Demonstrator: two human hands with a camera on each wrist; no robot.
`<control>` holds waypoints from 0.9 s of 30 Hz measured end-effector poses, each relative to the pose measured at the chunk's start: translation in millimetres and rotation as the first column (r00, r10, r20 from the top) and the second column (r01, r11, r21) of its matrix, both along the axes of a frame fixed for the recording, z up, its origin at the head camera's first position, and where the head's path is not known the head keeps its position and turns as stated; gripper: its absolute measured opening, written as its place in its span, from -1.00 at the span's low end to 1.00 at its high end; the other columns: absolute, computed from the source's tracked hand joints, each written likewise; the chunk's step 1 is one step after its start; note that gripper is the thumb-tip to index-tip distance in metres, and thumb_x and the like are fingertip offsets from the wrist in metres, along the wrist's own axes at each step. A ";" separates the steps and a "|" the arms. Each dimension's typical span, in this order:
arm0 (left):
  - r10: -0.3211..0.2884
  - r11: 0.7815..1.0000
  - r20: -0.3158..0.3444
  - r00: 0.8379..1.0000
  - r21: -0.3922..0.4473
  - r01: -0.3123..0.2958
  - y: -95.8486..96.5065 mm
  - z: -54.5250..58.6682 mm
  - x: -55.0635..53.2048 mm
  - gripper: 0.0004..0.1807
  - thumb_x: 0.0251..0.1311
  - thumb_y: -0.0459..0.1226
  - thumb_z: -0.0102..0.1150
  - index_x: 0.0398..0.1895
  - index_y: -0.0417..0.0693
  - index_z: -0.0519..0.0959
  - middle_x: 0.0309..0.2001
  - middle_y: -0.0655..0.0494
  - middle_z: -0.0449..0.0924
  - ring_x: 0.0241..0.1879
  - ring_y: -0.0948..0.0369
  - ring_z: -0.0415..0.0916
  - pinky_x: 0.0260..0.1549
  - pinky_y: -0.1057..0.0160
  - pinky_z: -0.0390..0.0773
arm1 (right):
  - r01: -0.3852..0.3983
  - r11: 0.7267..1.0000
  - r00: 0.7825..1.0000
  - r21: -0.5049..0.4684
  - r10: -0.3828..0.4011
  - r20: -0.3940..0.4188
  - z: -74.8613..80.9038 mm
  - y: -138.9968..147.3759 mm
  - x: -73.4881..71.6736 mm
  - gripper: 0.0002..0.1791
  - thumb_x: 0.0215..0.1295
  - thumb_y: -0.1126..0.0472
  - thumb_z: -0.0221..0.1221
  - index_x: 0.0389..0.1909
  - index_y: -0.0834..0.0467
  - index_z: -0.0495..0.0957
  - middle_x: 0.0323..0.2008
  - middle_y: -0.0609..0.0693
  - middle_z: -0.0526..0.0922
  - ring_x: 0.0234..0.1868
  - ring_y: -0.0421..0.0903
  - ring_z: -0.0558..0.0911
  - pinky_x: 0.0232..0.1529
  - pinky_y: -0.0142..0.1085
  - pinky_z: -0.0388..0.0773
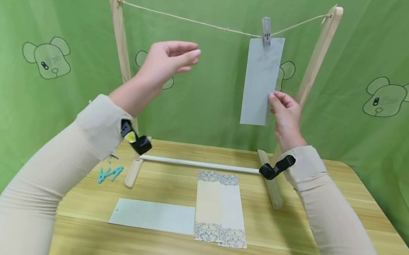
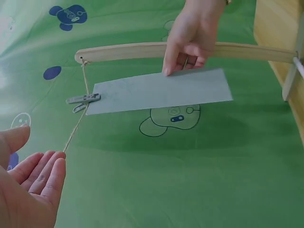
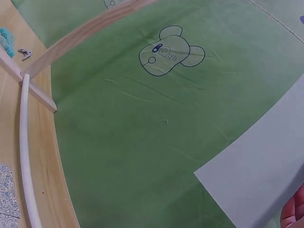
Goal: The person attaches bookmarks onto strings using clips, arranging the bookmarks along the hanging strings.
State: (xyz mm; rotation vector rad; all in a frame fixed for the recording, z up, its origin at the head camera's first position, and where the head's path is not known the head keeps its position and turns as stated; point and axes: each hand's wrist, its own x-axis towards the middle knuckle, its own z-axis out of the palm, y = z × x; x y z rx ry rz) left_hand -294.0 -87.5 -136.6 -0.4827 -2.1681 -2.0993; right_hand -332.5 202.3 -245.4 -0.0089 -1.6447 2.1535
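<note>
Grey card (image 1: 259,82) hangs from the string (image 1: 189,20) by one grey clip (image 1: 266,32), its edge pinched between thumb and fingers of the right hand (image 1: 287,116); a light hold without downward tug should best spare the clip's bite. The left hand (image 1: 163,61) holds nothing: in the head view its thumb seems to meet the fingers, whereas the left wrist view shows them clearly apart.

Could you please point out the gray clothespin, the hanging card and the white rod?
Gray clothespin (image 1: 266,31), head view, middle of its body.
Hanging card (image 1: 260,82), head view, middle of its surface.
White rod (image 1: 200,164), head view, middle of its length.
</note>
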 end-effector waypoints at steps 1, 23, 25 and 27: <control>-0.001 1.000 -0.001 1.000 0.005 0.001 -5.0 -3.9 2.5 -0.58 0.15 -0.28 0.27 0.10 -0.13 0.53 0.04 0.01 0.59 0.03 0.12 0.53 0.02 0.33 0.54 | -0.003 1.000 1.000 -0.004 0.003 -0.003 -0.2 -0.1 -0.1 -0.81 0.22 0.36 0.21 -0.49 0.00 0.60 -0.43 -0.17 0.57 -0.37 -0.25 0.45 -0.36 -0.51 0.43; 0.156 0.963 0.090 0.984 -0.236 -0.131 -131.7 -141.3 34.2 -0.42 0.23 -0.11 0.18 0.23 -0.26 0.37 -0.06 0.14 0.63 -0.17 0.43 0.57 -0.05 0.40 0.55 | -0.076 0.988 0.994 0.137 0.063 0.093 -34.1 8.3 12.2 -0.79 0.26 0.22 0.20 -0.08 0.09 0.56 -0.23 -0.17 0.59 -0.22 -0.28 0.50 -0.10 -0.52 0.48; 0.170 0.962 0.089 0.981 -0.231 -0.146 -140.5 -153.8 39.3 -0.41 0.24 -0.11 0.18 0.23 -0.29 0.36 -0.18 0.34 0.63 -0.20 0.47 0.56 -0.09 0.42 0.56 | -0.093 0.984 0.991 0.149 0.077 0.110 -40.2 9.4 15.2 -0.76 0.27 0.22 0.19 -0.05 0.10 0.54 -0.19 -0.15 0.58 -0.20 -0.28 0.50 -0.09 -0.52 0.48; 0.191 0.956 0.081 0.978 -0.242 -0.166 -147.8 -166.0 44.1 -0.41 0.24 -0.11 0.18 0.22 -0.30 0.36 -0.24 0.47 0.61 -0.21 0.48 0.56 -0.12 0.46 0.56 | -0.110 0.982 0.989 0.151 0.093 0.114 -45.9 10.5 18.8 -0.77 0.28 0.23 0.19 -0.06 0.10 0.54 -0.19 -0.14 0.58 -0.20 -0.28 0.50 -0.10 -0.54 0.48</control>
